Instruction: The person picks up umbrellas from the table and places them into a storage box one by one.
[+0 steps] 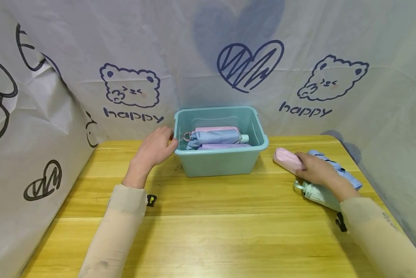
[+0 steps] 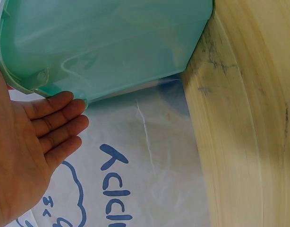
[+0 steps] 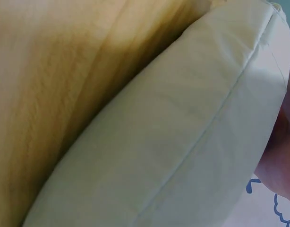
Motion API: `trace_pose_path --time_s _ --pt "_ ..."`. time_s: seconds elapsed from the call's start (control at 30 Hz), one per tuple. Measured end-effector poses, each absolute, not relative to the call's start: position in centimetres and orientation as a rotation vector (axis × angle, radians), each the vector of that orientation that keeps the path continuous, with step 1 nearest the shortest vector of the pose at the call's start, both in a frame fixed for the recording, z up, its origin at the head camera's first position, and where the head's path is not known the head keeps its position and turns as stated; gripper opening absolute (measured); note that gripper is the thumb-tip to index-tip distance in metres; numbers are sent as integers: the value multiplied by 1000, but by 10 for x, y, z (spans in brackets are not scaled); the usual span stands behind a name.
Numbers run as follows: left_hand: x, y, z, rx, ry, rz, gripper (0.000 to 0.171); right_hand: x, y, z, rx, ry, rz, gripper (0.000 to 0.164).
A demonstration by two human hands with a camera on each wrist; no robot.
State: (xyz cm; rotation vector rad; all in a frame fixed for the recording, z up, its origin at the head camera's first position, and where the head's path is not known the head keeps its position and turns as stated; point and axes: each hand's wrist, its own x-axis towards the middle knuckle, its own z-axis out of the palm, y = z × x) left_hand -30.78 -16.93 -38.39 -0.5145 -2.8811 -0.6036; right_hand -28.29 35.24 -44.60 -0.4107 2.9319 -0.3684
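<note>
A teal plastic bin stands on the table with a blue folded umbrella lying over pink and purple ones. At the bin's left end is my left hand, its fingers fairly straight just under the rim in the left wrist view. My right hand grips the near end of a pink folded umbrella, thumb on one side and fingers on the other. Beneath that hand and wrist lies a pale green folded umbrella, which fills much of the right wrist view. A blue folded umbrella lies just behind the hand.
The wooden table ends at a white printed sheet hanging behind the bin. More of this sheeting rises along the left and right sides. The bin stands close to the back sheet.
</note>
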Motion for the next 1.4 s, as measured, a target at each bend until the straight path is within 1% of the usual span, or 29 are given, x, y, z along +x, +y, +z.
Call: trace_pose_path --time_s 0.23,0.57,0.83,1.07,1.4 --pt "-308 -168 -385 -508 -2892 -597 38 -279 354 -452 -430 2969 -379 66" --pt "-308 -169 -385 -502 -2887 -603 37 -272 353 -454 -415 3031 -434 68" --pt "-307 -169 -385 -492 -2885 -609 37 -267 346 -448 -345 3068 -611 73" --pt "-308 -169 -385 -488 -2884 -606 38 -260 336 -447 -357 3179 -763 70" --pt "-308 -168 -387 -492 -2884 -608 38 -256 323 -441 -271 3272 -913 70"
